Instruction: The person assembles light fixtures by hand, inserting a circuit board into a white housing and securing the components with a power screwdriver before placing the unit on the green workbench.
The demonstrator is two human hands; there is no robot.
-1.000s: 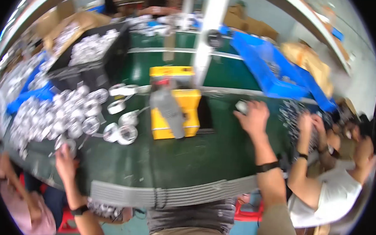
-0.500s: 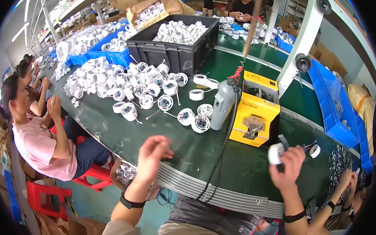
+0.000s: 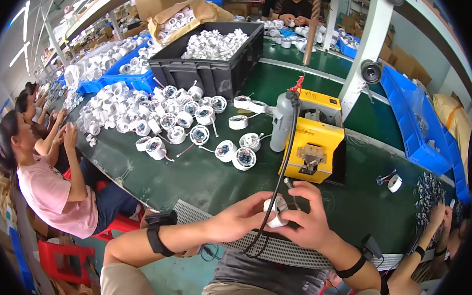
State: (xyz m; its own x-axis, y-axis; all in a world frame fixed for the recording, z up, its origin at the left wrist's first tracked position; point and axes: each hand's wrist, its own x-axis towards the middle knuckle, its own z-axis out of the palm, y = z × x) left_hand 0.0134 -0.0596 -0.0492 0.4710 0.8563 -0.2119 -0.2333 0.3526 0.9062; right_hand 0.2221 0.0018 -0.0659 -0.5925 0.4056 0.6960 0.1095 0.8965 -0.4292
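Observation:
Between my two hands is a white round plastic housing (image 3: 276,212), above the table's near edge. The fingers of my left hand (image 3: 241,216) grip its left side, while my right hand (image 3: 311,222) closes round its right side. A thin, grey, rod-like piece (image 3: 289,185) sticks up by my right fingers; its kind is unclear. A black cable (image 3: 280,183) hangs down in front of the housing and hides part of it. Beyond my hands stand a yellow machine (image 3: 313,146) with a metal front fitting and a grey cylindrical tool (image 3: 284,123), hung by a red tie.
White housings with wired boards (image 3: 199,135) lie in a heap on the green table at left. A black crate (image 3: 197,70) of white parts stands behind. Blue bins (image 3: 426,141), a loose ring (image 3: 395,183) and dark small parts (image 3: 431,198) are at right. Co-workers sit on both sides.
My right hand has brought the white housing leftward from beside the yellow machine. My left hand has moved right and now grips it too. The view has shifted slightly.

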